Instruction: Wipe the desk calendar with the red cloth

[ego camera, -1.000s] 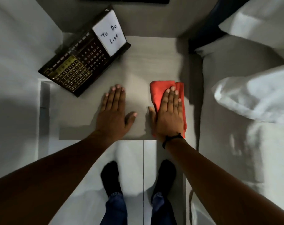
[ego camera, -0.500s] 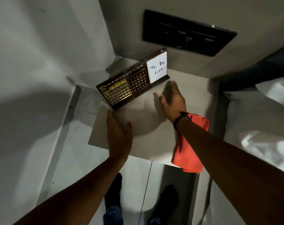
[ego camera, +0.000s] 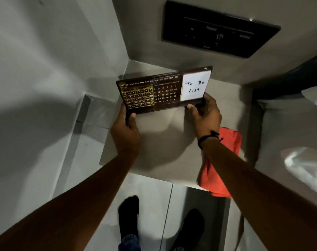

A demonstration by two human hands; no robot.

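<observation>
Red cloth (ego camera: 224,160) — partly behind forearm.

small grey rectangular tabletop (ego camera: 163,142) stands in a corner between a pale grey wall (ego camera: 45,69) on the left and a grey-beige wall (ego camera: 145,33) at the back. black rectangular panel (ego camera: 219,29) is mounted on the back wall, above the tabletop; its markings are too dim to read. white bedding (ego camera: 302,160) lies to the right of the tabletop, with a dark blue surface (ego camera: 290,77) above it. pale tiled floor (ego camera: 148,205) shows below the tabletop's near edge, crossed by one straight joint line. two feet in black socks (ego camera: 128,214) stand on the tiles, with blue denim cuffs (ego camera: 129,241) at the lower frame edge.
</observation>
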